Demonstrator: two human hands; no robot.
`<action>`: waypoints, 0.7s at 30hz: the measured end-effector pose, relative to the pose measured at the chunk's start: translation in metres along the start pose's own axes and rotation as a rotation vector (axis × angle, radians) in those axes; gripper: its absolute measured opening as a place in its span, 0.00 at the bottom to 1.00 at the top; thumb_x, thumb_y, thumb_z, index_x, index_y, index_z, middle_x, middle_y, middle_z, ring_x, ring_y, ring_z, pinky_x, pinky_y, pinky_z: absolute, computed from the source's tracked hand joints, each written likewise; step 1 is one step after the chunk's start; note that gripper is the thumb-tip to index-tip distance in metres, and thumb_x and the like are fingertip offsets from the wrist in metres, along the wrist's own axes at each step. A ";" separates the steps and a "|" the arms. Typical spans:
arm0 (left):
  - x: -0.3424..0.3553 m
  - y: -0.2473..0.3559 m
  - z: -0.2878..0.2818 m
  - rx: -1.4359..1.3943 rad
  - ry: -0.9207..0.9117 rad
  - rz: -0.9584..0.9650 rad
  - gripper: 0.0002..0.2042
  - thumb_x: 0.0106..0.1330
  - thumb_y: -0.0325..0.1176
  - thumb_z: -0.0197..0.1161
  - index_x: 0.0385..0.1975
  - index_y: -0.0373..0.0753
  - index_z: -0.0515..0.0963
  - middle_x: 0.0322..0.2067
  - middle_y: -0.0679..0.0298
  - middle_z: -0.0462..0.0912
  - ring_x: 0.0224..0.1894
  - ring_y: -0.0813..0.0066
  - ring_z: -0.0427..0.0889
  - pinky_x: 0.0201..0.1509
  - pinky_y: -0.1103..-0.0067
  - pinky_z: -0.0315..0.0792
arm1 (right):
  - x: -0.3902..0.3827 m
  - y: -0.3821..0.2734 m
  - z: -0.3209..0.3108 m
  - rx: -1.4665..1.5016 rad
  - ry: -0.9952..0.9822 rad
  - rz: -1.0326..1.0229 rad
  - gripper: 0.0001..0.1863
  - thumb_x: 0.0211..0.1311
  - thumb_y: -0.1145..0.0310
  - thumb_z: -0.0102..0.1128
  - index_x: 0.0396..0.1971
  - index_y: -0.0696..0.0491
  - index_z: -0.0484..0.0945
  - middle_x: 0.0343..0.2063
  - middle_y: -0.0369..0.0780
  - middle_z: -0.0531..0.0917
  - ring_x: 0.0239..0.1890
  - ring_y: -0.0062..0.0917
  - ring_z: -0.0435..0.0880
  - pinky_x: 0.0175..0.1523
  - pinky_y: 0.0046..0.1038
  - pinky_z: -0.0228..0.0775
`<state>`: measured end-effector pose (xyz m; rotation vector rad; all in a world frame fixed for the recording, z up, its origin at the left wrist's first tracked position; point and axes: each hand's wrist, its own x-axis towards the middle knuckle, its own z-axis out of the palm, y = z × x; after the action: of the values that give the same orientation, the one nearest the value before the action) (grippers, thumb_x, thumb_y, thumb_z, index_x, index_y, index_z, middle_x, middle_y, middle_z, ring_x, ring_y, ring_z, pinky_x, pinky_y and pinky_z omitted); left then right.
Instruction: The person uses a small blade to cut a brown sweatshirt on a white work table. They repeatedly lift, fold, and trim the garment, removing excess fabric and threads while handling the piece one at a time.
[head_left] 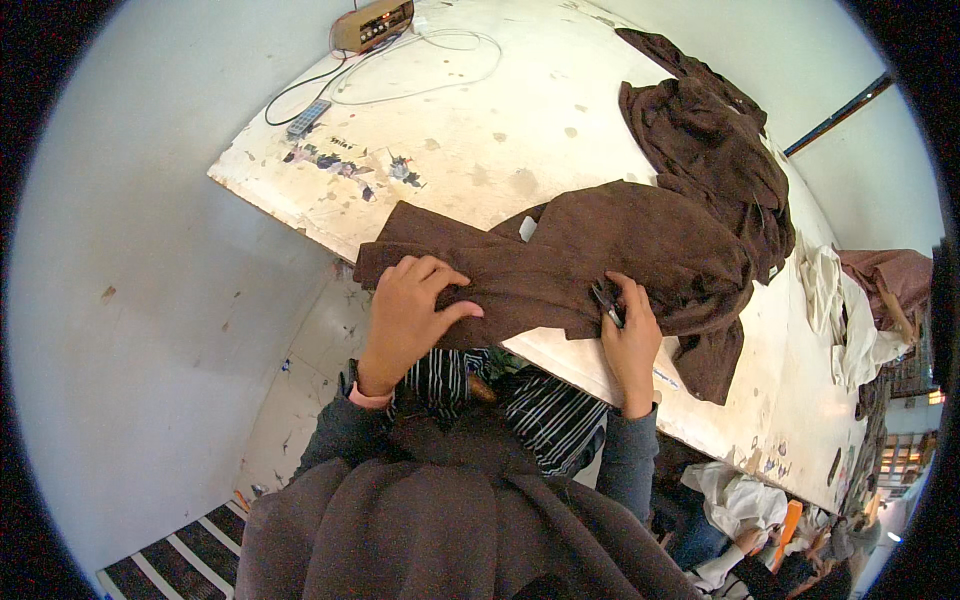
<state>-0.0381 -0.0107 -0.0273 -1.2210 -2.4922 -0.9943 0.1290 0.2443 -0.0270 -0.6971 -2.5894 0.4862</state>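
A brown garment [573, 240] lies across the near edge of a worn white table [480, 120], with a small white tag on it. My left hand [412, 305] rests on the left end of the cloth, fingers curved and apart, thumb out. My right hand [628, 340] grips small dark thread snips [607, 306] against the garment, right of my left hand.
More brown garments [710, 150] lie farther back. A wooden-cased device [370, 25], cords and a remote [308, 118] are at back left. White cloth [835, 320] lies at right, near another person's hand [900, 318]; other workers' hands are lower right. A wall bounds the left.
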 end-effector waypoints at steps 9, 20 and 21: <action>0.004 -0.021 0.001 -0.350 0.024 -0.223 0.06 0.69 0.30 0.64 0.37 0.36 0.85 0.34 0.58 0.89 0.35 0.64 0.89 0.40 0.75 0.78 | -0.002 0.004 0.001 0.029 0.007 -0.002 0.28 0.54 0.75 0.62 0.58 0.41 0.75 0.46 0.42 0.81 0.44 0.44 0.84 0.44 0.40 0.78; 0.014 -0.020 0.005 -0.571 0.054 -0.265 0.15 0.78 0.39 0.56 0.37 0.32 0.78 0.28 0.59 0.87 0.32 0.76 0.85 0.39 0.77 0.78 | -0.011 0.009 0.006 0.016 0.025 0.016 0.27 0.56 0.72 0.62 0.59 0.41 0.74 0.45 0.42 0.80 0.40 0.44 0.85 0.40 0.41 0.79; 0.021 -0.010 0.011 -0.609 0.025 -0.223 0.15 0.78 0.40 0.56 0.38 0.32 0.78 0.28 0.58 0.87 0.32 0.76 0.85 0.39 0.77 0.77 | -0.011 0.009 0.004 0.004 0.019 0.029 0.27 0.56 0.71 0.63 0.59 0.40 0.74 0.45 0.42 0.80 0.40 0.44 0.85 0.39 0.42 0.78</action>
<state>-0.0580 0.0055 -0.0316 -1.0553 -2.4181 -1.9106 0.1392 0.2449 -0.0379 -0.7352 -2.5635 0.4918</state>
